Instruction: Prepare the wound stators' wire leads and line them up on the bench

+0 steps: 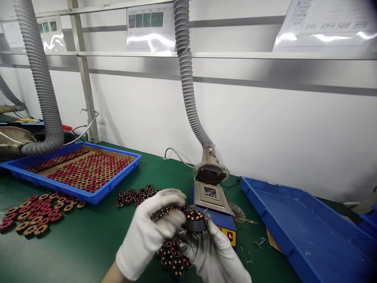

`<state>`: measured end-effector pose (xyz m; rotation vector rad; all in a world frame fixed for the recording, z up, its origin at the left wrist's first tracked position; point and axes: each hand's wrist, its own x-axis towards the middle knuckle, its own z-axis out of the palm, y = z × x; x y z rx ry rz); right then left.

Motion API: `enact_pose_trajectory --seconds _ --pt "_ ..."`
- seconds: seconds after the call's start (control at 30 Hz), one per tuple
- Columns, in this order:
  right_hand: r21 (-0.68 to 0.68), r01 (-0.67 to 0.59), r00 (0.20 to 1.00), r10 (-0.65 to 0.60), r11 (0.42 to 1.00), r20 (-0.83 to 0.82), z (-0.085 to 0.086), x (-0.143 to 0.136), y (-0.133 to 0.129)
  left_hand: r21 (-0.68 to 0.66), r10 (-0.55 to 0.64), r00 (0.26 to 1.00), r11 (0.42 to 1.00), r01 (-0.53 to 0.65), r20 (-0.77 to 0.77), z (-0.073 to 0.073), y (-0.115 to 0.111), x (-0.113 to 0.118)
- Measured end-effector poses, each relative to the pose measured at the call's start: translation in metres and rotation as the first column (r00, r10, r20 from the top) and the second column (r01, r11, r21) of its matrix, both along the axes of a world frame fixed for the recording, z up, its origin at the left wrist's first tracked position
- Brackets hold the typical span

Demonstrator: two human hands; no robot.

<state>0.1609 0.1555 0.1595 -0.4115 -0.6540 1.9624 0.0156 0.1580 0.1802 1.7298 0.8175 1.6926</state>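
Two gloved hands are meeting above the desk (94, 236): the right hand (212, 243) is grasping a dark round part (196, 225), apparently so its coppery top is facing up; the left hand (157, 226) is curling half-open beside it, and whether it is gripping anything I cannot tell. Beyond, a hood (209, 169) is hanging over a blue machine (214, 217), probably for drawing fumes.
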Motion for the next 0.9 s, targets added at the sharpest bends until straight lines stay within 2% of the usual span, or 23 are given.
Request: enact_pose_trajectory --seconds 0.1,0.2,0.33,0.43,0.53,0.6,0.67,0.7,0.73,0.83,0.9 --pt "-0.003 -0.026 0.988 0.025 1.0 -0.15 0.004 -0.001 -0.003 0.088 -0.044 0.971 0.994 0.067 -0.236 0.004 0.0 0.004" --pt "-0.031 -0.068 0.978 0.06 0.997 -0.198 0.007 -0.003 -0.005 0.155 -0.096 0.968 0.979 0.134 -0.231 0.001 0.004 0.006" --pt "-0.024 -0.04 0.999 0.039 0.999 -0.028 0.007 -0.004 -0.006 0.058 -0.126 0.986 0.989 0.133 -0.112 -0.003 0.006 0.004" --pt "0.012 0.006 0.996 -0.007 1.0 0.087 0.008 -0.004 -0.007 0.01 -0.081 0.996 0.997 0.08 0.048 -0.004 0.004 0.001" --pt "-0.01 0.056 0.992 -0.054 0.998 0.111 0.009 -0.003 -0.007 -0.081 -0.008 0.968 0.996 0.029 0.251 -0.005 0.004 -0.002" --pt "-0.02 0.072 0.993 -0.07 0.997 0.096 0.007 -0.003 -0.006 -0.23 -0.041 0.968 0.968 0.1 0.249 -0.004 0.005 -0.001" --pt "-0.004 0.093 0.992 -0.093 0.996 0.083 0.004 -0.005 -0.003 -0.366 -0.163 0.969 0.904 0.222 0.185 -0.002 0.005 0.003" --pt "0.009 0.117 0.99 -0.118 0.993 0.082 0.001 -0.005 -0.001 -0.382 -0.209 0.963 0.887 0.259 0.168 -0.001 0.004 0.006" --pt "0.024 0.148 0.985 -0.15 0.989 0.086 -0.001 -0.005 0.0 -0.353 -0.221 0.961 0.897 0.268 0.167 0.0 0.004 0.008" --pt "0.057 0.221 0.967 -0.226 0.974 0.115 -0.005 -0.005 0.005 -0.207 -0.092 0.973 0.969 0.137 0.212 0.0 0.002 0.008" --pt "0.04 0.19 0.972 -0.194 0.981 0.13 -0.004 -0.004 0.005 -0.183 0.034 0.965 0.983 0.015 0.262 -0.001 0.002 0.002"
